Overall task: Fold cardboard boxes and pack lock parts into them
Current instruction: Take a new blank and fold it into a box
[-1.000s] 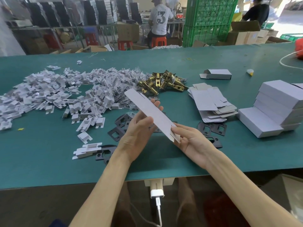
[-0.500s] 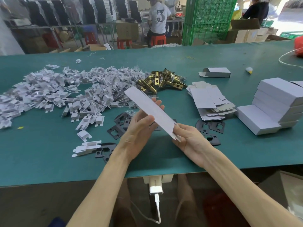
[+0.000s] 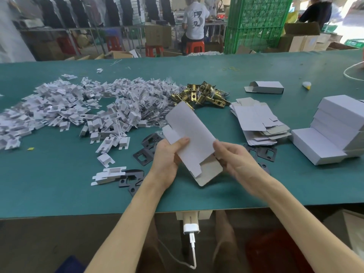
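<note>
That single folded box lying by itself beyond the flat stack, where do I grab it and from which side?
Probably from above, pinching across its two long walls, toward the right end of the box. It lies flat on the table with loose flaps open at the left end, which would likely crush. The right hand is nearer, but it holds the blank now.

Held box blank (image 3: 189, 133) turned broadside; right hand (image 3: 236, 162) moved to side edge.

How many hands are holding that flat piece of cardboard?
2: the left hand grips the cardboard at its left edge, and the right hand holds its right edge.
</note>
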Demonstrator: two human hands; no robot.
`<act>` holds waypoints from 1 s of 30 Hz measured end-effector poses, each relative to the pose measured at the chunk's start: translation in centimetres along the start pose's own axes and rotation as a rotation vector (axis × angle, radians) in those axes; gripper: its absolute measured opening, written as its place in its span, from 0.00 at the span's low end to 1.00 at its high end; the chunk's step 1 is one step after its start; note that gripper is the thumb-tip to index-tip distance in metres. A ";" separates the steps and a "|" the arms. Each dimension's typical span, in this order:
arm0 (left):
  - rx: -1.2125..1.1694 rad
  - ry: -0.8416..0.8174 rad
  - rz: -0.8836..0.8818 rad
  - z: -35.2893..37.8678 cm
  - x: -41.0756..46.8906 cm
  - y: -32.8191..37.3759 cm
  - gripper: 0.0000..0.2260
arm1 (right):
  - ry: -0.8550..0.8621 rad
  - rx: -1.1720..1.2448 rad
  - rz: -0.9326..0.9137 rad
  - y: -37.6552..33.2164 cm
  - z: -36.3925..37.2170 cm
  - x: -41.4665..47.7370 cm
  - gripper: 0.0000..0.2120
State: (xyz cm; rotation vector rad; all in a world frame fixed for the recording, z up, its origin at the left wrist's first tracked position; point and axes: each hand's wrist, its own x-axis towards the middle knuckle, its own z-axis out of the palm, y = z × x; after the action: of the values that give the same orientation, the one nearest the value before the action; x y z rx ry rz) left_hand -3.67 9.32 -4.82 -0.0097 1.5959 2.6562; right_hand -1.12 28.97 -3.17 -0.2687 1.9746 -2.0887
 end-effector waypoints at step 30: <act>0.287 0.133 0.227 0.4 0.0 -0.9 0.12 | 0.396 -0.306 -0.198 1.3 2.9 2.7 0.27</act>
State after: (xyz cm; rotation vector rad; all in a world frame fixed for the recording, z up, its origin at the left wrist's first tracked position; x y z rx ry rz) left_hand -3.63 10.06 -5.41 0.0052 2.1261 2.6019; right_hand -2.75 25.30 -4.39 -0.1148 2.6043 -2.0738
